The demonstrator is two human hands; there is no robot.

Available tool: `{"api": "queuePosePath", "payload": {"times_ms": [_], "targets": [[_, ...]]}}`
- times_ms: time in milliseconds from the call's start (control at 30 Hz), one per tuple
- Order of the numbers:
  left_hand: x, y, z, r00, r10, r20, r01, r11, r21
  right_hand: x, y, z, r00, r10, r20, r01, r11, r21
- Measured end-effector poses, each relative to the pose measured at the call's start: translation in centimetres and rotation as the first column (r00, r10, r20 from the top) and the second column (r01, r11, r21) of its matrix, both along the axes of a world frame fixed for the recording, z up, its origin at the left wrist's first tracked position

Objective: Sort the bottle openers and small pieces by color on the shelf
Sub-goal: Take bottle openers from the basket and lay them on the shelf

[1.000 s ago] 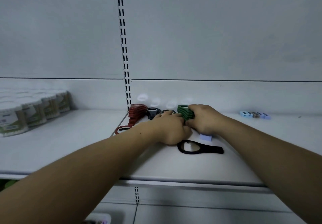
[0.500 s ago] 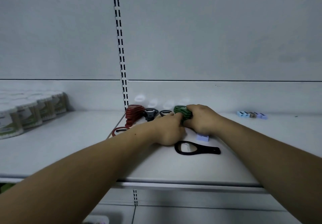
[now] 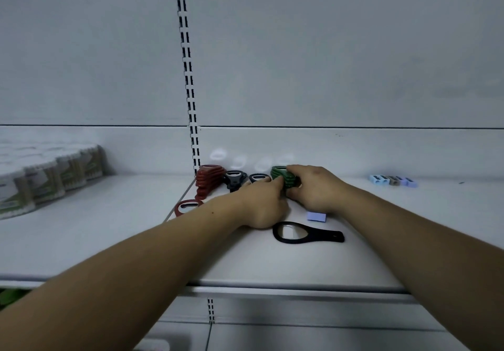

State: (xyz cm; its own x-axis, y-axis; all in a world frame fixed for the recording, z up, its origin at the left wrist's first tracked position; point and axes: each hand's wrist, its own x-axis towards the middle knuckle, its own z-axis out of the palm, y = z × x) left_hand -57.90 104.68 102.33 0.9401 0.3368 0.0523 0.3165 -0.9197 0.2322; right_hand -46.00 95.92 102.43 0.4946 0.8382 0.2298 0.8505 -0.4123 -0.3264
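Note:
Both hands meet at a stack of green bottle openers [image 3: 283, 177] near the back of the white shelf [image 3: 272, 263]. My right hand [image 3: 313, 189] curls over the stack from the right and my left hand [image 3: 261, 203] presses its fingertips against the stack's left side. A stack of red openers [image 3: 208, 181] stands further left, with two black openers [image 3: 234, 179] between the stacks. A single red opener [image 3: 188, 206] lies beside my left forearm. A loose black opener [image 3: 305, 234] lies in front of my hands. A small lilac piece [image 3: 316, 216] sits under my right wrist.
A row of small blue, brown and lilac pieces [image 3: 392, 181] lines the back right of the shelf. Round labelled tubs [image 3: 41, 181] stand at the left. A slotted upright [image 3: 188, 77] runs up the back wall. The shelf's front edge is close to my forearms.
Both hands stay on the green stack, which has shifted slightly. The view has drifted a little.

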Motion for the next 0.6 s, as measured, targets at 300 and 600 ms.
{"api": "queuePosePath", "payload": {"times_ms": [300, 600], "targets": [[-0.2, -0.4, 0.4, 0.999, 0.001, -0.040, 0.001, 0.999, 0.043, -0.2, -0.1, 0.2, 1.000, -0.012, 0.000, 0.012, 1.000, -0.013], [-2.6, -0.3, 1.8, 0.999, 0.025, 0.022, -0.025, 0.999, -0.030, 0.4, -2.0, 3.0, 0.987, -0.152, 0.060, 0.159, 0.977, -0.145]]}}
